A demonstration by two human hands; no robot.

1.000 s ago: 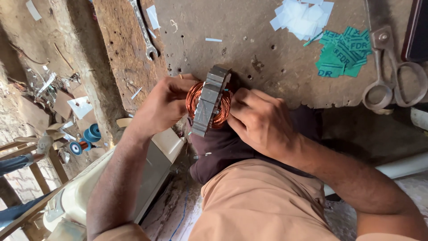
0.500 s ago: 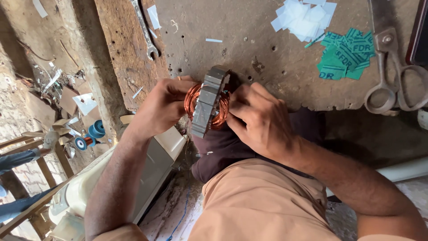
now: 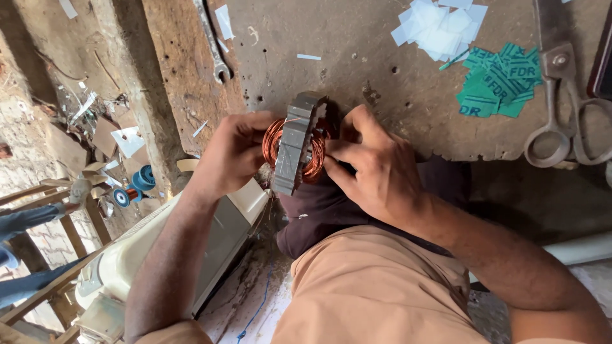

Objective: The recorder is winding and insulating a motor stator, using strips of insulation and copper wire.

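A worn bench [image 3: 382,102] carries scissors [image 3: 561,108] far right, paper scraps [image 3: 440,28] and a spanner [image 3: 213,44]. At its near edge the stator [image 3: 296,143] stands on edge; the left hand [image 3: 233,153] grips it while right hand [image 3: 376,169] fingertips pinch at the copper coil [image 3: 317,159], apparently dressing the winding, which calls for gentle, steady pressure.

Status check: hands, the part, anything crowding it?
Left hand and right hand both grip the copper-wound stator, held on edge at the workbench edge. Scissors, wrench, paper pieces lie apart.

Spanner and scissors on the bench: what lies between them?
In the head view, between spanner and scissors: white paper slips, green paper pieces, otherwise bare bench.
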